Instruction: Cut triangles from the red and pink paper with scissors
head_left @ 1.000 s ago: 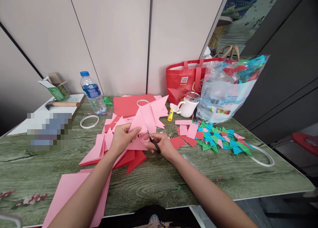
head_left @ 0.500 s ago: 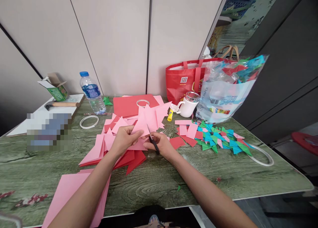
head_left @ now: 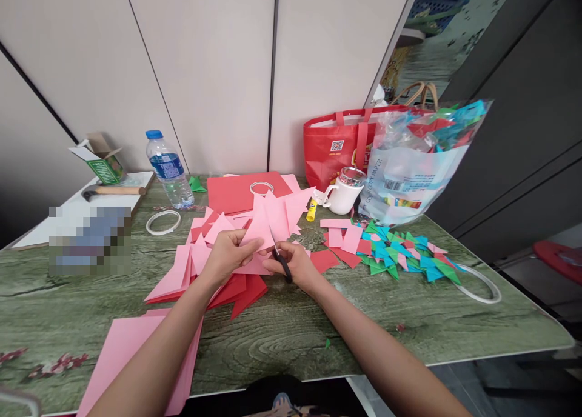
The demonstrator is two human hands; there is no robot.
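Pale wall panels stand behind your green wood-grain table (head_left: 291, 332), and everything you work with lies on it. At the far left sit an opened green-and-white carton (head_left: 100, 160) and a hammer (head_left: 113, 191) on a white board, with a pixelated patch just in front of them. Next comes a water bottle (head_left: 166, 169) with a blue cap, and near it a white tape ring (head_left: 163, 222) lies flat. Close to your body, a stack of pink sheets (head_left: 131, 350) hangs over the near edge.

In the middle, a heap of pink and red cut pieces (head_left: 204, 265) spreads under your arms. Your left hand (head_left: 226, 256) pinches a pink paper piece (head_left: 268, 220), fingers curled on its lower corner, holding it up just above the heap. Your right hand (head_left: 297, 264) is closed through the black handles of the scissors (head_left: 280, 256); the blades point up and meet the edge of that pink piece (how far apart they stand is too small to tell). Behind lies a large red sheet (head_left: 231, 193) carrying a second tape ring (head_left: 261, 188).

Further right stand a yellow glue stick (head_left: 311, 210), a white mug (head_left: 343, 194) and a red tote bag (head_left: 339, 143). A clear plastic bag (head_left: 413, 162) of coloured scraps leans beside it, with green, blue and pink triangles (head_left: 404, 253) scattered in front.
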